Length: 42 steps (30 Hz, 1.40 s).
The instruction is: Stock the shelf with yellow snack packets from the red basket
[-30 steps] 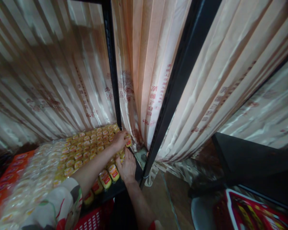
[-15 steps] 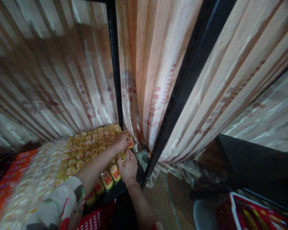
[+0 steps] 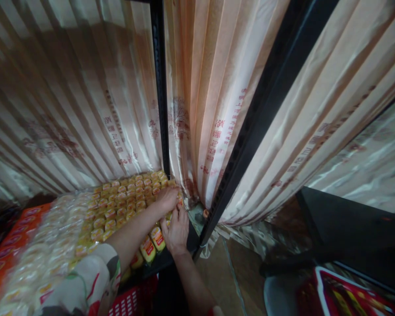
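Rows of small yellow snack cakes in clear wrappers with red-and-white labels stand packed together on a dark shelf. My left hand reaches across to the far right corner of the rows, its fingers closed around a yellow wrapped cake at the edge. Just below it, my right hand has its fingers bent around the same edge, and its fingertips meet the left ones. What lies under the right palm is mostly hidden. Two labelled cakes show beside the right wrist.
Clear-wrapped pale packets and an orange box lie to the left. Black posts rise near the hands, before pleated curtains. A red basket sits below; a red carton is at lower right.
My left hand has come slightly down and right, closer to the right fingertips. The cake's label at the edge is now more covered. My right hand has barely moved.
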Each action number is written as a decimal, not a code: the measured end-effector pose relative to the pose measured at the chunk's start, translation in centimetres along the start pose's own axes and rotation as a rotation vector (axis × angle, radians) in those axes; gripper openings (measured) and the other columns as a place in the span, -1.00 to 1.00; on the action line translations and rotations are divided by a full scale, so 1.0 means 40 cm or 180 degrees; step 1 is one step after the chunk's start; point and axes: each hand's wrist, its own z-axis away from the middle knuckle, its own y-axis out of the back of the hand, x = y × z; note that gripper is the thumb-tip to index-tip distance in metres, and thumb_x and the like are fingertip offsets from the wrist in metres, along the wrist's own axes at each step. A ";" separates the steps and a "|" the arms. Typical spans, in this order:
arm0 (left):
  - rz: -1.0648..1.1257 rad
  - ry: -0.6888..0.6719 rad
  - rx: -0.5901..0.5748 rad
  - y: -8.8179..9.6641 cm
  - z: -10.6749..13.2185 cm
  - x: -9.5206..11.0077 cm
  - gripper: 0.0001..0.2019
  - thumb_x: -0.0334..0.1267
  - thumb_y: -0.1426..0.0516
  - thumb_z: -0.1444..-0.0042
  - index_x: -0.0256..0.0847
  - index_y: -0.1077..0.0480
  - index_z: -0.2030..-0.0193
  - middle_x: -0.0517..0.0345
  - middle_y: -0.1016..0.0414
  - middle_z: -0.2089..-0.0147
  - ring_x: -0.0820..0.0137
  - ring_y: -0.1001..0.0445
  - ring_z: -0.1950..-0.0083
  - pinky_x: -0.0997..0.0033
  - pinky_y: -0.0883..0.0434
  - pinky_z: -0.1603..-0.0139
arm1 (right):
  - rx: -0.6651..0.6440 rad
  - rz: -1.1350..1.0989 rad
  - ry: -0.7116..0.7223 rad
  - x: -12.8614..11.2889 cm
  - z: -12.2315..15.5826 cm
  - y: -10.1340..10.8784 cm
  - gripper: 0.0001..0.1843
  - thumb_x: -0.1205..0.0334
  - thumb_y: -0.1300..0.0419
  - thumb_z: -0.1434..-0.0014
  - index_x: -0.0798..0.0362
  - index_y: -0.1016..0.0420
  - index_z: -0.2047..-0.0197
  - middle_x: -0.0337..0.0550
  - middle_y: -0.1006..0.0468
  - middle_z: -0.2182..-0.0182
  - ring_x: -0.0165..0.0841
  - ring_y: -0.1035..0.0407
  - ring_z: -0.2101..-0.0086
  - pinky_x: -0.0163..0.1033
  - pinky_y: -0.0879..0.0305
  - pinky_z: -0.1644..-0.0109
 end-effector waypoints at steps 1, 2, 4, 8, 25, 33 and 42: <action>-0.0085 0.0018 0.0000 -0.002 0.002 0.002 -0.75 -0.43 -0.08 -0.02 -0.26 -0.38 0.11 -0.11 -0.40 0.01 0.17 -0.43 0.02 0.22 -0.36 0.02 | 0.0041 -0.0024 0.0014 0.001 -0.001 -0.001 -0.45 0.05 -0.01 -0.16 0.25 -0.27 -0.11 0.23 -0.30 -0.05 -0.08 -0.16 -0.07 0.05 -0.19 -0.07; -0.0161 0.0036 0.0005 -0.004 0.003 0.003 -0.75 -0.42 -0.08 -0.03 -0.27 -0.38 0.11 -0.12 -0.38 -0.01 0.18 -0.44 0.04 0.23 -0.37 0.05 | 0.0070 -0.0045 0.0026 0.002 -0.001 -0.002 -0.44 0.04 -0.01 -0.16 0.25 -0.26 -0.12 0.24 -0.27 -0.07 -0.08 -0.14 -0.10 0.07 -0.18 -0.09; -0.0264 0.0069 -0.0001 -0.005 0.004 0.005 -0.77 -0.41 -0.06 -0.05 -0.28 -0.38 0.12 -0.14 -0.36 -0.02 0.20 -0.45 0.10 0.26 -0.39 0.12 | 0.0082 -0.0079 0.0048 0.004 -0.001 -0.006 -0.41 0.03 0.00 -0.16 0.24 -0.22 -0.15 0.25 -0.23 -0.12 -0.07 -0.08 -0.14 0.09 -0.15 -0.12; -0.0340 0.0140 -0.0052 -0.005 -0.001 0.005 -0.82 -0.38 -0.01 -0.11 -0.34 -0.42 0.23 -0.13 -0.37 0.04 0.26 -0.46 0.18 0.35 -0.38 0.20 | -0.0062 -0.0053 0.0002 0.009 0.001 -0.015 -0.38 0.01 0.00 -0.17 0.27 -0.20 -0.17 0.29 -0.18 -0.17 -0.04 -0.05 -0.18 0.06 -0.15 -0.14; -0.0603 0.0334 -0.0186 0.000 -0.025 -0.004 -0.77 -0.42 -0.03 -0.08 -0.29 -0.43 0.15 -0.09 -0.42 0.06 0.24 -0.43 0.06 0.35 -0.36 0.12 | -0.0149 -0.0017 0.0049 0.011 -0.005 -0.010 -0.40 0.07 -0.03 -0.14 0.26 -0.20 -0.17 0.24 -0.25 -0.15 -0.09 -0.17 -0.13 0.01 -0.20 -0.12; -0.0471 0.0258 -0.0013 0.017 0.002 -0.003 -0.77 -0.34 -0.05 -0.10 -0.24 -0.42 0.11 -0.07 -0.39 0.01 0.26 -0.44 0.10 0.34 -0.37 0.13 | -0.0062 -0.0130 -0.0029 0.023 0.001 -0.017 -0.40 0.05 -0.01 -0.17 0.31 -0.23 -0.16 0.24 -0.29 -0.13 -0.10 -0.15 -0.13 0.00 -0.17 -0.13; -0.0366 0.0219 0.0255 0.035 0.055 -0.001 -0.73 -0.35 0.03 -0.13 -0.22 -0.41 0.08 -0.10 -0.37 -0.01 0.27 -0.45 0.17 0.34 -0.39 0.19 | 0.0087 -0.0527 -0.0143 0.044 0.020 -0.015 -0.42 0.04 0.11 -0.26 0.22 -0.13 -0.22 0.17 -0.28 -0.16 -0.18 -0.13 -0.17 0.03 -0.15 -0.16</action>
